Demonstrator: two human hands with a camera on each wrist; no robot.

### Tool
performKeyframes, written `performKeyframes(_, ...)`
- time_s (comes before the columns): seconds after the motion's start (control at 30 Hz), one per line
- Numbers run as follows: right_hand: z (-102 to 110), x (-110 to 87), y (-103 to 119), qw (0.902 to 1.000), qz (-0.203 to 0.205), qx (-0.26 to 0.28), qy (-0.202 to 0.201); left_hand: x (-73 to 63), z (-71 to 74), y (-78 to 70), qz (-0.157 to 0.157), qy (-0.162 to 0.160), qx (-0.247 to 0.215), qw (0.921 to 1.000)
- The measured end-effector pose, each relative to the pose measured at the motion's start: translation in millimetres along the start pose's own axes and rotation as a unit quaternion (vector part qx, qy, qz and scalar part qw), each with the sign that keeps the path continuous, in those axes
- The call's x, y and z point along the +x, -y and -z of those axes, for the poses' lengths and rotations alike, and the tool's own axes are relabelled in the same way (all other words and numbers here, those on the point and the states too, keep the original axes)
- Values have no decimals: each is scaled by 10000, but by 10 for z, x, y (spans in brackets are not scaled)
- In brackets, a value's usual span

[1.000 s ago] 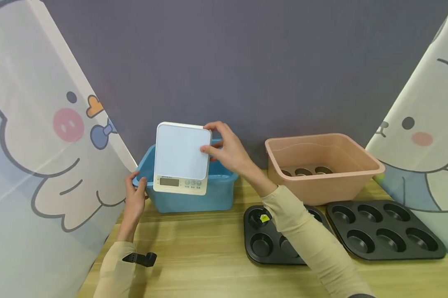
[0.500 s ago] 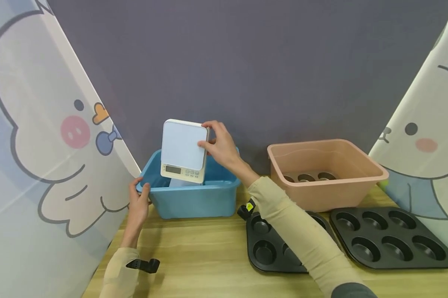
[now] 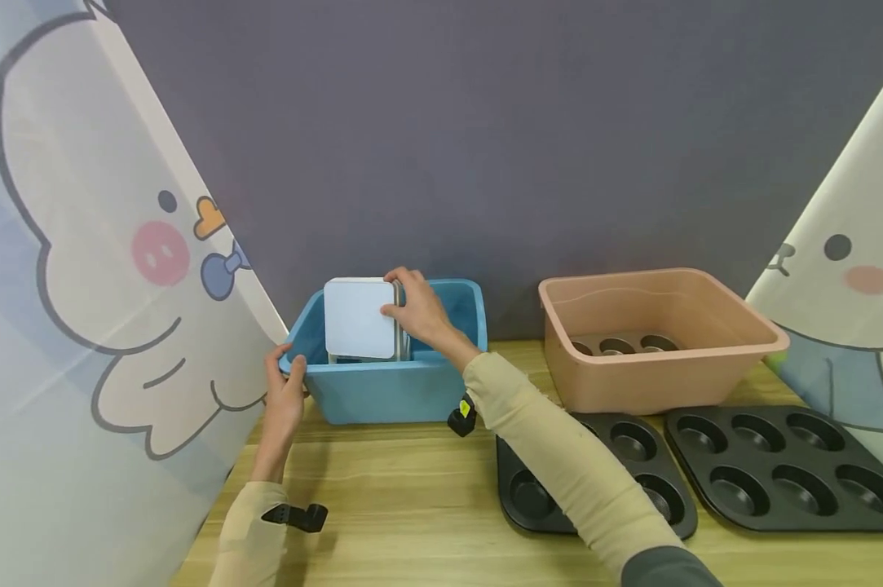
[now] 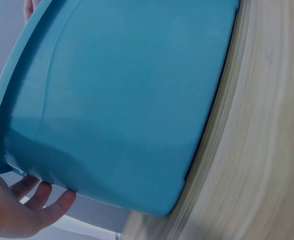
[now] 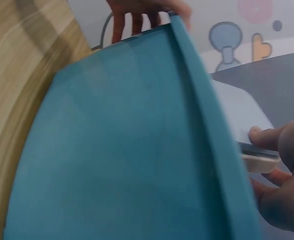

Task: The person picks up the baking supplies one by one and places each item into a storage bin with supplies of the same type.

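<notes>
The blue tub (image 3: pixel 390 395) is smooth plastic, faintly glossy; the pink tub (image 3: pixel 654 387) to the right looks like duller plastic. To my eye the dark muffin trays (image 3: pixel 777 461) are satiny metal, the white scale (image 3: pixel 357 318) smooth, the table (image 3: pixel 390 489) wood-grained, the sleeves (image 3: pixel 558 456) creased cloth.

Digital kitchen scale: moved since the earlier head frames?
Yes, the digital kitchen scale went down into the blue plastic bin: its lower end covered the front rim a second ago; now it sits behind the rim.
</notes>
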State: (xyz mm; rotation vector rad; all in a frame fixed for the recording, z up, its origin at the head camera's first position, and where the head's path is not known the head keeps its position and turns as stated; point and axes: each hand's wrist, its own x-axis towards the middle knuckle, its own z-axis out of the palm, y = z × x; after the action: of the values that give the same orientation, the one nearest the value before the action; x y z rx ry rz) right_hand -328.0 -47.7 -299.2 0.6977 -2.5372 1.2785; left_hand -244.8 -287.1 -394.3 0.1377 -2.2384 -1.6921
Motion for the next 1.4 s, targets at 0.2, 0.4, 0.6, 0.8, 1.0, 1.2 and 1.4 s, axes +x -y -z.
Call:
performKeyframes(0.2,-154,-15,-89,9993,-233,-54,283,-152,-31,-231,74,98,-45,9999)
performKeyframes(0.4,-192,-38,-156,9981,-453,-159,390,-144,-64,-275,58,237,-8,9997)
performKeyframes(0.6,-142,-19,-180,9930,-829,-167,826,30,-111,-98,-39,231,-5,9997)
performKeyframes(0.8,-14,-61,-272,9846,-657,-275,1597,129,-159,46,-163,225,-47,9996)
performKeyframes(1.0,261,-179,-348,9892,-265,-65,1443,143,-134,32,-229,254,109,9994)
performKeyframes(1.2,633,-338,-399,9940,-10,28,1095,126,-40,-5,-95,341,36,9994)
performKeyframes(1.4,969,-413,-465,9972,83,81,735,132,58,-28,-5,276,-3,9996)
